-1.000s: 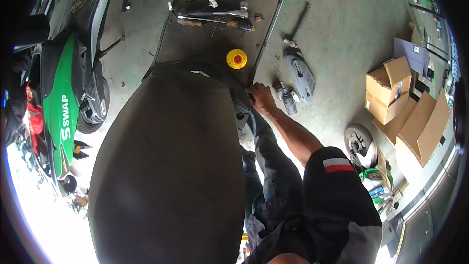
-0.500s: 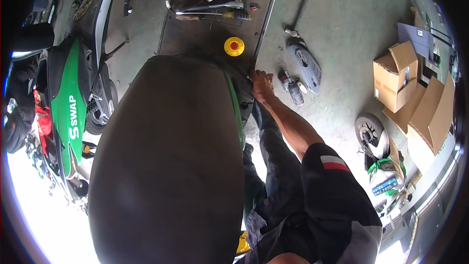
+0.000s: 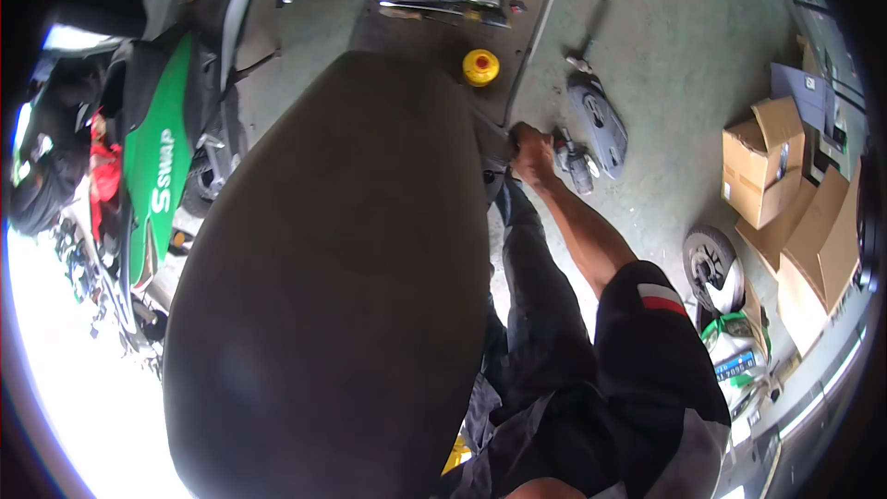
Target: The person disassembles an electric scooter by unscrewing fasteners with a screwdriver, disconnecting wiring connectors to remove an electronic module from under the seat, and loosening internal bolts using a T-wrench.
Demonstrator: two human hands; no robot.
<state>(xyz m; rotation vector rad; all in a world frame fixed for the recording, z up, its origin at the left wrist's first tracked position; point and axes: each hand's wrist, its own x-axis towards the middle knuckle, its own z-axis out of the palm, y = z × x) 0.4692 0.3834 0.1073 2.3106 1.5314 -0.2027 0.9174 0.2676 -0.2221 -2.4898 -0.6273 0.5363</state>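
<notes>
A large dark scooter seat [image 3: 333,268] fills the middle of the view, with its narrow end pointing away from me. My right hand [image 3: 533,155] is beside the seat's right edge, with its fingers curled around the edge of a dark grey panel [image 3: 494,140]. Where the fingers meet the panel is partly hidden. My left hand does not show. Beyond the seat, a yellow round container with a red centre [image 3: 480,67] stands on the dark mat.
Several hand tools [image 3: 443,5] lie on the mat ahead. A power drill [image 3: 577,166] and a grey cover [image 3: 601,125] lie on the floor at right. Farther right are cardboard boxes [image 3: 762,162] and a wheel [image 3: 711,263]. A green scooter [image 3: 162,157] stands at left.
The view has shifted, and the seat's narrow end appears higher in it, covering the green side strip seen before. My right hand stays beside the seat, its fingers now curled more tightly.
</notes>
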